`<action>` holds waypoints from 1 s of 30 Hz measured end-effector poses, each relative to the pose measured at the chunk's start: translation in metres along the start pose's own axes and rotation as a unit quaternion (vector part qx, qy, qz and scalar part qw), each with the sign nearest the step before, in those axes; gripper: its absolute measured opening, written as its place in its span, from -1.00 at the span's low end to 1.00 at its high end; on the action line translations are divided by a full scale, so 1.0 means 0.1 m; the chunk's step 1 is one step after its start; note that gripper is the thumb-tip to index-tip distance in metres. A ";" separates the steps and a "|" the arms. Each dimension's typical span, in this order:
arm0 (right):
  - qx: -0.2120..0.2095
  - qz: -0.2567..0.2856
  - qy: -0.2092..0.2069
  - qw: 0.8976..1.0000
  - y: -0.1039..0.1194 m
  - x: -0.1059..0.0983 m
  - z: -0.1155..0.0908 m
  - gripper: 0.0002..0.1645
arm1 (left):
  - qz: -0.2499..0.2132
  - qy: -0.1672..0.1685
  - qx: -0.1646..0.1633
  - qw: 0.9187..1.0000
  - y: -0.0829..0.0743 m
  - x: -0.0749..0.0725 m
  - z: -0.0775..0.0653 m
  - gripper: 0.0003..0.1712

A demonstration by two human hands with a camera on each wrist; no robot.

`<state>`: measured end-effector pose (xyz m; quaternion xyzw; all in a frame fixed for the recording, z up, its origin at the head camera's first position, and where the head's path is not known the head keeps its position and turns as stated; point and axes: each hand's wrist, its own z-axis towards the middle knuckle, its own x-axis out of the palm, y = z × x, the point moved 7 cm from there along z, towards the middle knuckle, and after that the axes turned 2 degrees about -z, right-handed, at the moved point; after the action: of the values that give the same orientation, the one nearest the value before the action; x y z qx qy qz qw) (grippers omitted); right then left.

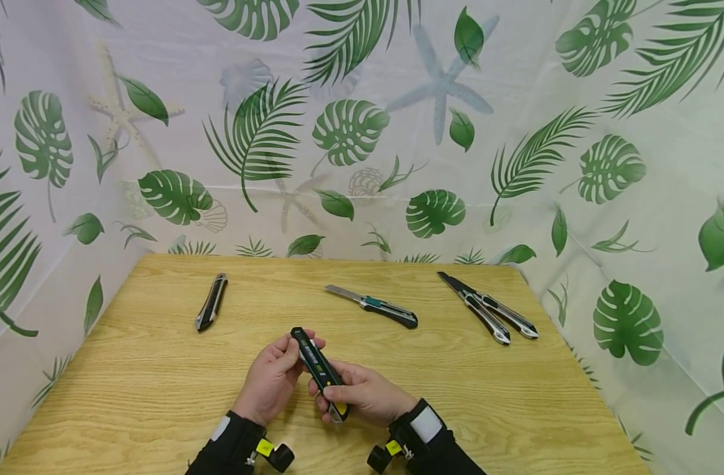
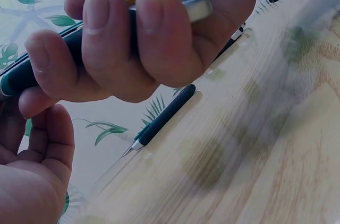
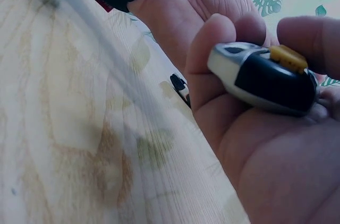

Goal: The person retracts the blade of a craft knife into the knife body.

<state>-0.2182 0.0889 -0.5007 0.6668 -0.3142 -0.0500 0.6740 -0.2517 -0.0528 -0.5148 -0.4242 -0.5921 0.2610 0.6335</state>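
Note:
A black utility knife [image 1: 316, 359] with printed lettering and a yellow slider is held slanted above the table by both hands. Thumb and fingers of my left hand [image 1: 272, 373] pinch its far end. Around the near end, my right hand [image 1: 370, 394] curls its fingers, the thumb lying on top. In the left wrist view, the right hand's fingers [image 2: 164, 38] wrap the dark handle near its silver tip. From the right wrist, the utility knife's butt [image 3: 276, 83] shows with the yellow slider [image 3: 288, 58] on it. No bare blade shows on it.
On the wooden table [image 1: 160, 396] lie more cutters: a closed black-and-silver one [image 1: 212, 302] at left, a green-and-black one [image 1: 376, 307] with its blade out at centre, and two crossed ones [image 1: 489, 309] at right. A leaf-print curtain [image 1: 362, 218] stands behind.

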 end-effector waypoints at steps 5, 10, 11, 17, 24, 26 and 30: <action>0.004 -0.001 -0.002 1.000 -0.01 -0.01 0.00 -0.31 | -0.002 0.004 0.002 1.000 -0.01 0.00 -0.01 -0.56; -0.007 -0.006 0.005 1.000 -0.02 -0.03 -0.01 -0.30 | -0.003 -0.004 0.008 1.000 -0.04 -0.05 -0.01 -0.53; -0.012 -0.003 0.011 1.000 -0.01 -0.02 -0.01 -0.28 | -0.007 -0.008 0.010 1.000 -0.05 -0.07 -0.01 -0.54; -0.032 0.043 0.042 0.998 -0.01 0.01 -0.02 -0.24 | -0.034 -0.014 0.027 0.999 -0.11 -0.14 0.01 -0.59; -0.052 -0.002 -0.032 0.998 -0.02 -0.13 0.00 -0.25 | 0.014 -0.016 0.031 0.999 -0.08 -0.10 0.00 -0.56; -0.066 -0.024 -0.073 0.995 -0.01 -0.21 0.00 -0.25 | 0.055 -0.023 0.029 0.998 -0.05 -0.07 0.00 -0.56; -0.096 -0.049 -0.149 0.983 0.03 -0.34 -0.01 -0.23 | 0.121 -0.037 0.022 0.992 0.01 -0.01 -0.01 -0.59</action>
<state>-0.2456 0.1064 -0.5102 0.5988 -0.3720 -0.2119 0.6769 -0.2507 -0.0534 -0.5161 -0.4690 -0.5536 0.3644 0.5838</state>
